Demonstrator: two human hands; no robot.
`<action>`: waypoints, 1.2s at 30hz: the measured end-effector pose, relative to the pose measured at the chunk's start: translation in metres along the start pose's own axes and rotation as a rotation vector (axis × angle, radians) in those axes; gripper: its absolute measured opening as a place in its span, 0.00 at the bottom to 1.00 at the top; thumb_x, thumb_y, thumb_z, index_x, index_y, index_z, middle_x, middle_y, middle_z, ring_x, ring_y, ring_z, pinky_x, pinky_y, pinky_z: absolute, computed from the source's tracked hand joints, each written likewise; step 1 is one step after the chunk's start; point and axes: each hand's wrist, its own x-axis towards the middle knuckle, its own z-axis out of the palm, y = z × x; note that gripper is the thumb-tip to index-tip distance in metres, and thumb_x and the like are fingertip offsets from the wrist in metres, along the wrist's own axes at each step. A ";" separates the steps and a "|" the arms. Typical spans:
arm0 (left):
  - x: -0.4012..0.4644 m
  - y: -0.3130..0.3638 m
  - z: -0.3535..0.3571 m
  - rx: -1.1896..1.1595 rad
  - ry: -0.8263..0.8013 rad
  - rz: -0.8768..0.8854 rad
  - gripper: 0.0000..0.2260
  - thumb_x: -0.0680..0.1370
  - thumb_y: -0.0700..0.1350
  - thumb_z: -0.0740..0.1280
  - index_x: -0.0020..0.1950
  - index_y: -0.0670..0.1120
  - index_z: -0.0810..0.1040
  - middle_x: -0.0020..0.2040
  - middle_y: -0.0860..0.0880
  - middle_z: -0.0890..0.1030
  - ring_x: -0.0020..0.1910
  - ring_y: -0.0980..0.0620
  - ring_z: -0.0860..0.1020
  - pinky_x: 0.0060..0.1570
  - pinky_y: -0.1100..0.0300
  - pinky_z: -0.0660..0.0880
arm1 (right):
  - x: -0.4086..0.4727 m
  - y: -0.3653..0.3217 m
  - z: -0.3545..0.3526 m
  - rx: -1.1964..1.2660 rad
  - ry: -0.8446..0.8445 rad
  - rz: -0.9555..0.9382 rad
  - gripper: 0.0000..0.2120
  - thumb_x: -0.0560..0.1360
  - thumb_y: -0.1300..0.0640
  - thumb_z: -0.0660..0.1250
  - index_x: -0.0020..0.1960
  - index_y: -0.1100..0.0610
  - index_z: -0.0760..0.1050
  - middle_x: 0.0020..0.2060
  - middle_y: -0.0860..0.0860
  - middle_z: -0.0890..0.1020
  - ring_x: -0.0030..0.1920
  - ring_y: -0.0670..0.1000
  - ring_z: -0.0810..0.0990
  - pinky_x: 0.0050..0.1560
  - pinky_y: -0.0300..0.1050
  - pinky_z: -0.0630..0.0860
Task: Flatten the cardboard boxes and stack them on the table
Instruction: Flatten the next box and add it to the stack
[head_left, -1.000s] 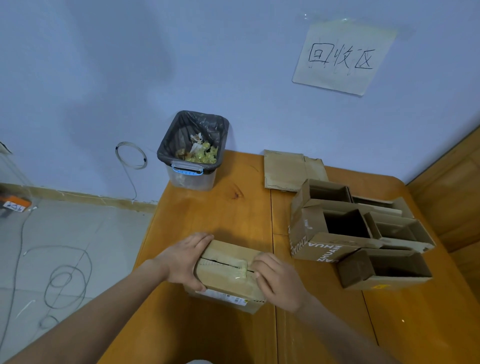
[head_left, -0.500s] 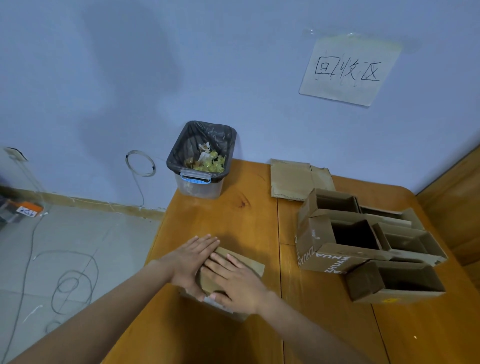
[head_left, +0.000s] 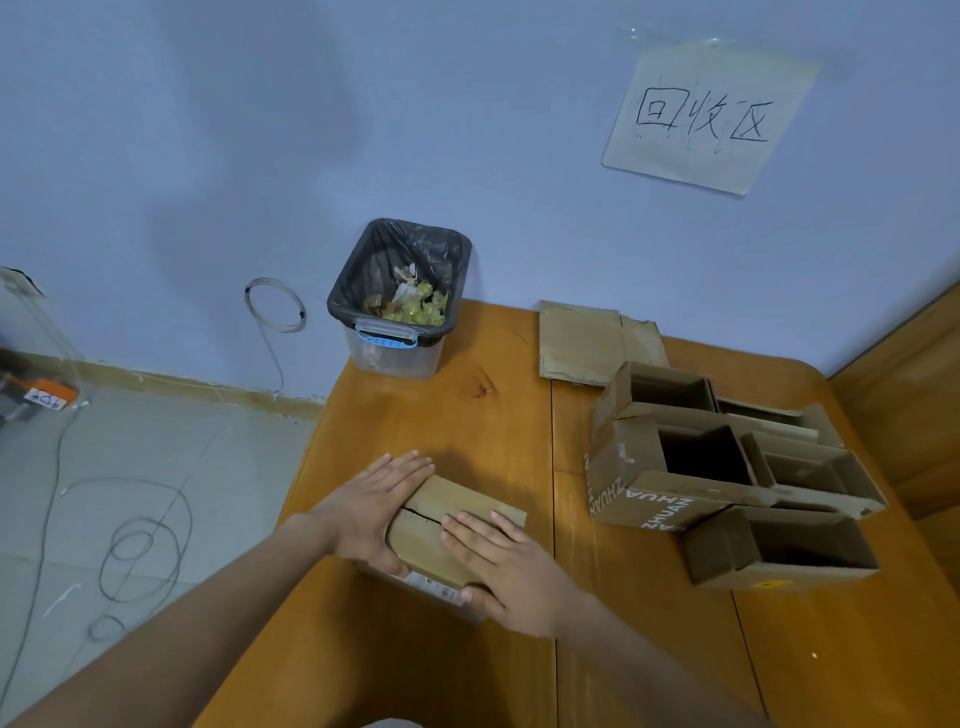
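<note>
The small cardboard box (head_left: 447, 525) you are working on sits low in the frame, a little left of centre, near the table's (head_left: 467, 415) left edge; its top shows a dark split seam running across it, and it looks only partly collapsed; I judge the flattening step is underway, not done.

What could go wrong: if you press unevenly, the box may skid toward that left edge and drop to the floor; the seam could tear rather than fold, leaving a ragged sheet that stacks badly; the taped or labelled side at the lower edge may resist and spring back once you let go.

Your left hand (head_left: 371, 512) lies flat against the box's left end, fingers (head_left: 402, 470) straight and close together, pointing toward the upper right; your right hand (head_left: 506, 566) rests on the top face toward its right, fingers (head_left: 470, 530) straight and slightly spread, tips near the seam; its thumb seems to hook the lower edge, though that is hard to tell; neither hand plainly grips the box.

Further out, at the right of the frame, a cluster of open boxes (head_left: 727, 478) lies on the table, well apart from your hands; a flattened sheet (head_left: 587, 340) lies at the far edge by the wall; a lined bin (head_left: 400, 299) stands at the table's upper left corner; a paper sign (head_left: 709, 117) hangs on the wall, upper right.
</note>
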 end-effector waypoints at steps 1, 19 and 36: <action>0.000 0.000 0.000 0.003 -0.004 -0.001 0.56 0.66 0.71 0.68 0.79 0.47 0.39 0.78 0.53 0.38 0.74 0.57 0.30 0.68 0.63 0.24 | -0.005 0.003 0.000 0.007 -0.009 0.007 0.30 0.82 0.40 0.43 0.79 0.55 0.47 0.77 0.49 0.49 0.77 0.48 0.43 0.74 0.61 0.40; 0.006 0.002 -0.003 0.027 -0.038 0.018 0.57 0.65 0.71 0.68 0.79 0.47 0.39 0.80 0.51 0.40 0.73 0.57 0.30 0.67 0.62 0.24 | -0.073 0.011 0.004 0.085 0.238 0.058 0.23 0.82 0.49 0.51 0.73 0.56 0.65 0.73 0.51 0.66 0.74 0.49 0.62 0.72 0.53 0.62; 0.001 -0.018 -0.019 0.082 -0.077 -0.084 0.57 0.64 0.66 0.72 0.79 0.44 0.42 0.79 0.47 0.49 0.78 0.49 0.46 0.75 0.56 0.39 | 0.028 -0.001 -0.003 0.030 0.107 0.014 0.29 0.81 0.42 0.49 0.78 0.52 0.50 0.78 0.48 0.52 0.76 0.46 0.37 0.73 0.54 0.31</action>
